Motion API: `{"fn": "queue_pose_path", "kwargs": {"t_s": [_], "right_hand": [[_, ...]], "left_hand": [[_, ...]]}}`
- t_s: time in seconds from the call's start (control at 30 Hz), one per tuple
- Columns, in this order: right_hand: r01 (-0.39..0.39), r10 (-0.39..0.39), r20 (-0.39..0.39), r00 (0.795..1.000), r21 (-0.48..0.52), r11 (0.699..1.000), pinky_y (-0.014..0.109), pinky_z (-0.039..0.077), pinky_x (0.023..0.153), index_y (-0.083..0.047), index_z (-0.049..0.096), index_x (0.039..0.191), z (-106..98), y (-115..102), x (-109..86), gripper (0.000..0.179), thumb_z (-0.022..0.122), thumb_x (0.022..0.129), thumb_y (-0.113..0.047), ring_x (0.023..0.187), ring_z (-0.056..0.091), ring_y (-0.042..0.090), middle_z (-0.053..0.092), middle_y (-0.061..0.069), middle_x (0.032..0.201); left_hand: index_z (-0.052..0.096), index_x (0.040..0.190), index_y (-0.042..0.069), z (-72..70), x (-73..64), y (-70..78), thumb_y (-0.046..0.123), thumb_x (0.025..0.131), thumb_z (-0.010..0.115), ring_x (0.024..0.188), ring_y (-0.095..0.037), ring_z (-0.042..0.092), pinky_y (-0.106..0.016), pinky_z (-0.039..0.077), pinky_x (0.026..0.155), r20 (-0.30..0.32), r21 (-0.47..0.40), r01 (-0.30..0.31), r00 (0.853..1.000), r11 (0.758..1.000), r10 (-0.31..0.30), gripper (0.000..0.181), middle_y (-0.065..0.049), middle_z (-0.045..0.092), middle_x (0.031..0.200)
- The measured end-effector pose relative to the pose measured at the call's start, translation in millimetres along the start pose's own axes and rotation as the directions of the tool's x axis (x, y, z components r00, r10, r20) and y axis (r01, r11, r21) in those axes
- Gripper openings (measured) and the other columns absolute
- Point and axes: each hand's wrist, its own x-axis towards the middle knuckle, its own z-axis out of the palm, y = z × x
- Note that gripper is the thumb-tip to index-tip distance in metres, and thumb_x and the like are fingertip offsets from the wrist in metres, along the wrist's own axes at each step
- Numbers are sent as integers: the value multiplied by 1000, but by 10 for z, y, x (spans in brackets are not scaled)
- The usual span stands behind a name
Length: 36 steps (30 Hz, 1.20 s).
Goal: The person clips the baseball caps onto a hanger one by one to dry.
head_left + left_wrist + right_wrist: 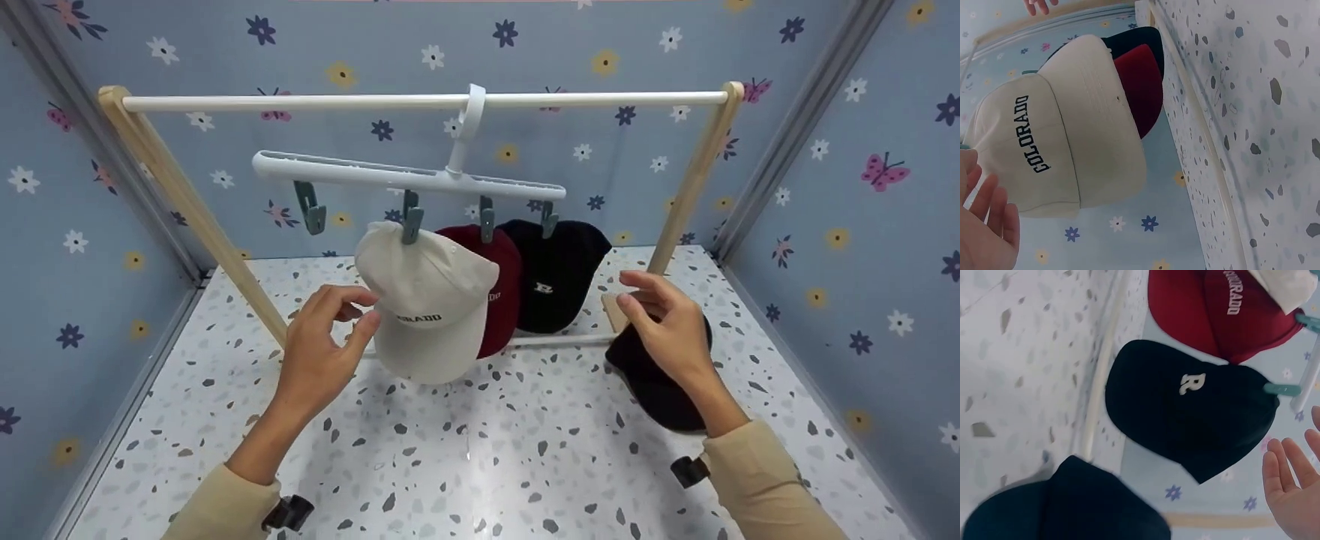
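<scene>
A white hanger (405,177) hooks over the rail and carries several green clips. From its clips hang a white cap (431,300) lettered COLORADO, a dark red cap (504,300) partly behind it, and a black cap (559,277) with a white R. The leftmost clip (311,210) holds nothing. My left hand (322,337) is just left of the white cap, fingers loosely bent, holding nothing. My right hand (667,326) is raised right of the hung black cap, its fingers relaxed. Below it a second black cap (660,382) lies on the table, partly hidden by that hand.
The wooden rack has slanting posts (694,172), a white top rail (300,103) and a low white bar (562,340). Blue flowered walls (847,225) enclose the speckled white table (480,457) at the back and both sides.
</scene>
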Motion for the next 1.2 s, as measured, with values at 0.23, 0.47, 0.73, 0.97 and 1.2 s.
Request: {"fn": "queue_pose_path", "kwargs": {"t_s": [0.23,0.47,0.73,0.97,1.2], "right_hand": [[-29,25,-41,999,-86,996,11,52,92,-3,69,136,-211,284,-30,34,72,102,-5,105,70,6,72,14,131],[-55,50,-30,998,-191,980,7,48,91,-8,67,140,-446,487,-59,36,69,106,-19,106,64,-7,70,12,135],[-31,24,-23,999,-339,940,18,48,96,-4,67,139,-666,795,-3,34,66,105,-11,111,67,15,69,17,134],[-56,92,88,992,-353,934,69,38,108,0,60,145,-777,1003,118,39,58,109,-14,131,53,50,59,28,144],[-136,233,225,946,-375,917,72,27,117,2,48,154,-870,1114,174,48,45,115,-25,146,37,54,45,32,157]], "left_hand": [[71,118,10,151,-87,179,13,100,75,100,-16,64,-22,49,90,3,-72,-78,997,994,78,18,1,70,112],[72,115,14,353,-184,282,11,99,77,97,-15,65,-27,53,87,21,-72,-150,988,986,152,18,4,70,109],[71,110,9,594,-230,403,10,98,76,94,-13,65,-28,56,84,69,-150,-216,971,965,228,13,5,71,105],[72,111,13,794,-272,541,12,98,77,94,-13,65,-29,55,85,118,-184,-208,966,961,232,13,3,70,104],[71,110,15,951,-258,624,13,99,76,94,-16,66,-29,55,86,147,-209,-206,960,956,239,12,3,71,103]]}}
